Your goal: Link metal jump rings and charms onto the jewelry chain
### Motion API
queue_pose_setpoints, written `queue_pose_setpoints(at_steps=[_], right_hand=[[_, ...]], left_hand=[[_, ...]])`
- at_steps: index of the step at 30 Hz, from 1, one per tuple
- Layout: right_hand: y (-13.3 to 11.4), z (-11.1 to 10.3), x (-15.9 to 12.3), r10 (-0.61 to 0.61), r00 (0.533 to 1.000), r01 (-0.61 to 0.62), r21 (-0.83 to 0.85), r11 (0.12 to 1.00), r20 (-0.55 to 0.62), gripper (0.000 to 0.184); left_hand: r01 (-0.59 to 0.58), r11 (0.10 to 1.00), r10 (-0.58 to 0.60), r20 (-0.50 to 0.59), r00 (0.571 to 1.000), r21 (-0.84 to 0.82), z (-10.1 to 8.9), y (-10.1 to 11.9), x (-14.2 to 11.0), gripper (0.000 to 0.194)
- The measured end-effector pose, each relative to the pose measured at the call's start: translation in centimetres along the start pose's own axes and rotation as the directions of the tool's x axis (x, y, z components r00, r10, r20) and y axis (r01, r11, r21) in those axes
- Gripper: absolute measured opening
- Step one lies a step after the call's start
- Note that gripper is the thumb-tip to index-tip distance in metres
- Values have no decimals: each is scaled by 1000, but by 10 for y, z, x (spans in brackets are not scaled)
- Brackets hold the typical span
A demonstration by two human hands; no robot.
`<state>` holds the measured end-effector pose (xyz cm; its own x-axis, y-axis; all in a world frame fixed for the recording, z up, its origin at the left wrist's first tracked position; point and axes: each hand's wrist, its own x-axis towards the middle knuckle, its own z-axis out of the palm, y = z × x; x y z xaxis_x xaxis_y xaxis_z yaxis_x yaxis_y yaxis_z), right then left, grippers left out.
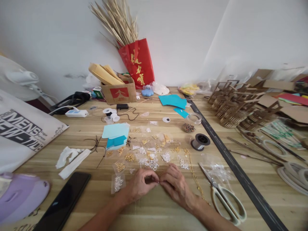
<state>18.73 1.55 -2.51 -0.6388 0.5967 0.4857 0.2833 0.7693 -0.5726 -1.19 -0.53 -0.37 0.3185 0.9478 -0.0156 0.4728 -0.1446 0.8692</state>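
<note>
My left hand and my right hand meet fingertip to fingertip over the wooden table. Both are closed in a pinch around something tiny with a pale glint, too small to name. Just beyond the fingers lies a heap of silver findings, with gold beads to its left. A bag of silver rings rests beside my left wrist. Right of my right hand, a gold chain runs toward the near edge, close to a bag of clear rings.
Scissors lie open at the right, near a spool of wire. A black phone is at the near left. Blue cards, a cardboard box and small wooden baskets stand farther off.
</note>
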Motion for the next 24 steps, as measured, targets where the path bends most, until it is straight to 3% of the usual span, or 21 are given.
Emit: queue_pose_setpoints(at_steps=[24], right_hand=[[-15,-7,8,-20,1000,19,-13,1000,-23,13]], left_hand=[[14,993,-27,-104,994,-121,4,0,1,5]])
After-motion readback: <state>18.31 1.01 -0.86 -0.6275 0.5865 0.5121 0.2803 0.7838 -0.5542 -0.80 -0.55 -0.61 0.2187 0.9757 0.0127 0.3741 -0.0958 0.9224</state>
